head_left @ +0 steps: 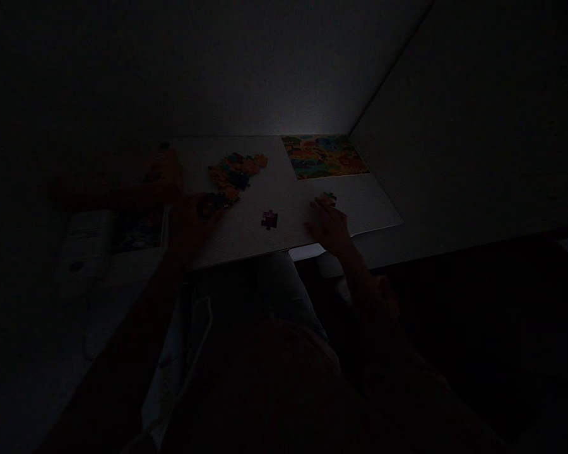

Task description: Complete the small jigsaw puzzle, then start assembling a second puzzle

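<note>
On white board, right hand (pixel 330 224) loosely spread beside knobbed puzzle pieces (pixel 330 198); left hand's (pixel 192 221) grip impossible to tell.

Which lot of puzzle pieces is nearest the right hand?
The small lot just beyond the right hand; the purplish bit and the big pile lie further left.
</note>
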